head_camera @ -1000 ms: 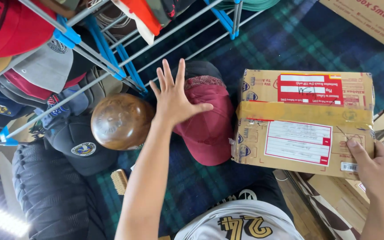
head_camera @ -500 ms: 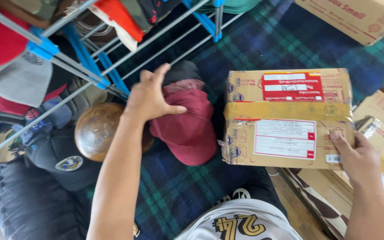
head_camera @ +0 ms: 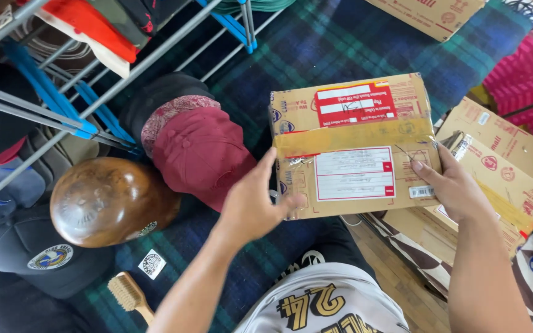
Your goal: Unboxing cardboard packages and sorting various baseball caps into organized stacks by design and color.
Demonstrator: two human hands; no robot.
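The cardboard box [head_camera: 353,145] is held between both hands, just above a dark plaid blanket [head_camera: 340,49] on the floor. It is taped shut with a wide yellow-brown strip, and a red label and a white label are stuck on top. The left hand [head_camera: 255,200] is pressed against the box's near left corner, with the fingers curled onto its edge. The right hand [head_camera: 454,188] is wrapped around the near right corner, thumb on top.

The box is gripped only at its two near corners, so the far side could be tipped down and the box could slip out. That would be likely if one hand were loosened, because nothing can be seen holding it from below.

A red cap [head_camera: 202,154] lies just beside the box on the left, on top of a darker cap. It could be bumped or squashed if the box were dropped that way. A shiny brown wooden ball shape [head_camera: 109,200] rests near the caps. More caps are piled at the far left, under a grey and blue metal rack [head_camera: 63,117]. A small wooden brush [head_camera: 129,295] lies on the blanket close to the person. Other flat cardboard boxes [head_camera: 501,160] are stacked at the right, touching the held box's side, so little room is left there.
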